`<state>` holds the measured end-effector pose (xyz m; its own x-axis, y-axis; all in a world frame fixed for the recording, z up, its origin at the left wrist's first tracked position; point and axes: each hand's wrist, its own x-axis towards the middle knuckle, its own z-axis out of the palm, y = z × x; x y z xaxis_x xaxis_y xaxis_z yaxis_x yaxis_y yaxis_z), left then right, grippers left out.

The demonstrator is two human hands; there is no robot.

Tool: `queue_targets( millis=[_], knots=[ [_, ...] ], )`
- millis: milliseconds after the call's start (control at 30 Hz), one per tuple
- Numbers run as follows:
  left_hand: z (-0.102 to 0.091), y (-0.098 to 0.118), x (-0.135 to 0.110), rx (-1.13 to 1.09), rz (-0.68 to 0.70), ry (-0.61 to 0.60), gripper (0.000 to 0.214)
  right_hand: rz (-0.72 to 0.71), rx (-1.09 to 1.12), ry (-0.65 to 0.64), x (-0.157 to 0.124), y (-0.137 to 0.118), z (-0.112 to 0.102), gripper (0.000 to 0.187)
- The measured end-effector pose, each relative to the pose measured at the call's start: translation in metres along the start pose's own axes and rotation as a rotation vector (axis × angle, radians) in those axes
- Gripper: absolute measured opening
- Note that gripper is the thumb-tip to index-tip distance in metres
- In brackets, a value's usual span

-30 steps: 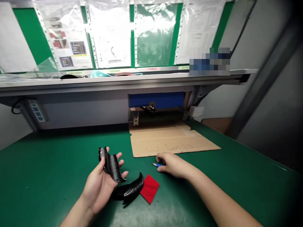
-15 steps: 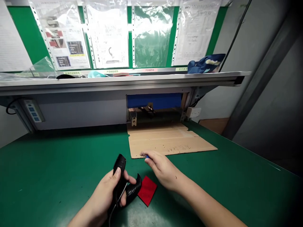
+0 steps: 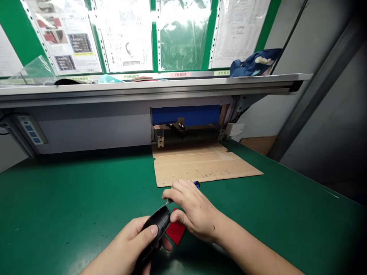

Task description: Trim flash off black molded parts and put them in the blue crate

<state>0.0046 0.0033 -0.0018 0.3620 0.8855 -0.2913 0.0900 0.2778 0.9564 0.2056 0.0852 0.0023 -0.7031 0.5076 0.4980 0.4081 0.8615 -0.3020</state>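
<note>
1. at the far left, a power strip [image 3: 28, 130] is fixed under the shelf [image 3: 143, 89], and plastic-sleeved instruction sheets [image 3: 126, 34] hang on the green board above it.
2. the green tabletop [image 3: 71, 191] is bare on this side.
3. low in the middle, the left hand [image 3: 132, 244] has its grip clamped around a curved black plastic part [image 3: 156, 229], thumb on top, holding it just above the tabletop with its upper end tilted toward the other hand.
4. just right of it, the right hand [image 3: 192, 210] has its grip pinched shut on a small blue-handled knife [image 3: 196, 185]; the blue end shows behind the fingers, and the thin metal tip touches the part's upper edge.
5. a red square pad [image 3: 175, 232] lies flat on the tabletop beneath the two hands, partly covered by them.
6. my judgement: the trimming of the part's edge looks only just begun, since the tip is at one end and no shavings can be made out; most of the edge seems left to do.
7. further back, a flat cardboard sheet [image 3: 200, 164] leads to an opening with a blue panel [image 3: 186, 114].
8. at the right, a blue cloth bundle [image 3: 252, 63] sits on the shelf.
</note>
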Motion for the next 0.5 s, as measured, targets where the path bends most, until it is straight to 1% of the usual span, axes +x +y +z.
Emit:
queue_targets(
  millis=[133, 333, 500],
  knots=[
    [0.0, 0.001, 0.001, -0.021, 0.022, 0.005, 0.054, -0.031, -0.086, 0.015, 0.0, 0.001, 0.003, 0.081],
    [-0.007, -0.007, 0.005, -0.042, 0.066, -0.057, 0.044, 0.019, -0.326, -0.002, 0.002, -0.002, 0.011, 0.084],
    [-0.01, -0.007, 0.002, 0.004, 0.085, -0.05, 0.046, 0.015, -0.42, 0.001, 0.003, -0.004, 0.015, 0.078]
  ],
)
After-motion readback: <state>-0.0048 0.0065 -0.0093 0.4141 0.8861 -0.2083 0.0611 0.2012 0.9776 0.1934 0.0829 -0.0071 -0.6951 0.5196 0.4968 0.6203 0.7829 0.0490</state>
